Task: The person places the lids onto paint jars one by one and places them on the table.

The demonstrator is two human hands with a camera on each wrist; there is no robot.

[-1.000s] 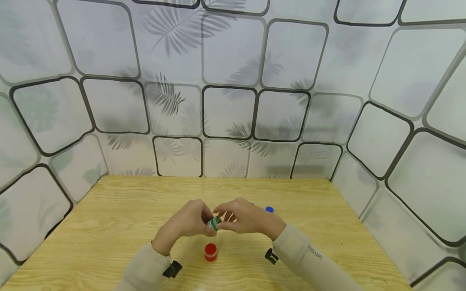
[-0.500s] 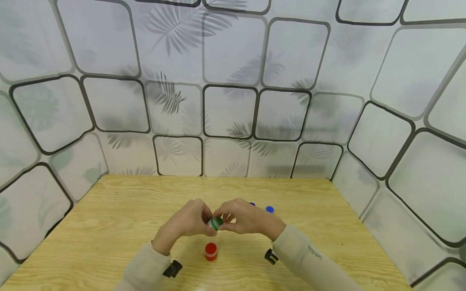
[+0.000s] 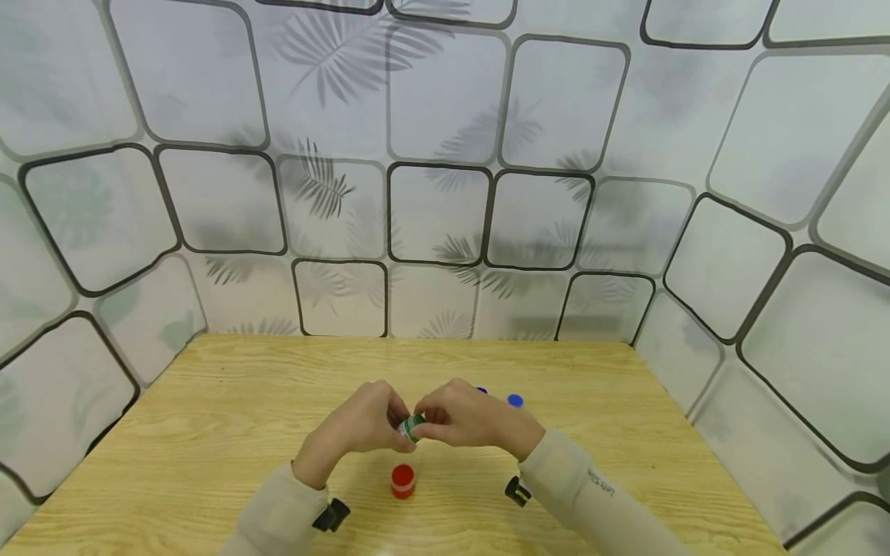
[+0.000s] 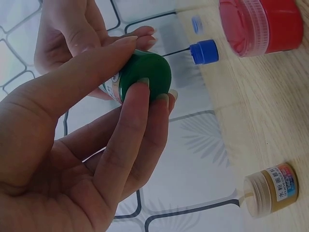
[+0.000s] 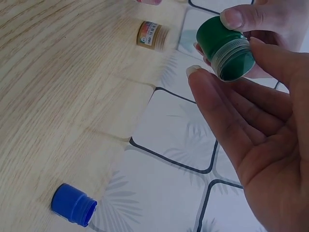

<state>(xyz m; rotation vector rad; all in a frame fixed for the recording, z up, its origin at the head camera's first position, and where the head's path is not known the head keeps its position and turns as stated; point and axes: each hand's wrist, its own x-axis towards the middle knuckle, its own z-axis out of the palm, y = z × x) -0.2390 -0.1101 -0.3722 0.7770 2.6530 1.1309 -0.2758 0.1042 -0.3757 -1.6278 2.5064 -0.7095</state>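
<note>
My left hand (image 3: 365,417) grips a small green paint jar (image 4: 147,77), tilted above the table, with thumb and fingers around its base. My right hand (image 3: 466,413) is at the jar's clear lid (image 5: 232,60), its thumb and forefinger bent around the lid's rim. In the right wrist view the thumb touches the lid, while the forefinger's tip lies close beside it; contact there is hard to tell. Nearest on the table, below both hands, stands a red paint jar (image 3: 402,481) with a clear lid.
A blue jar (image 5: 72,205) stands beyond my right hand, showing a bare threaded neck. Close by it lies a small round bluish piece (image 4: 197,24), perhaps its lid. An ochre paint jar (image 4: 273,188) stands on the wooden table (image 3: 208,432). Patterned curtain (image 3: 445,216) surrounds the table.
My right fingers spread off the lid a little, then closed in around it again. The left hand and the jar stayed nearly still.
</note>
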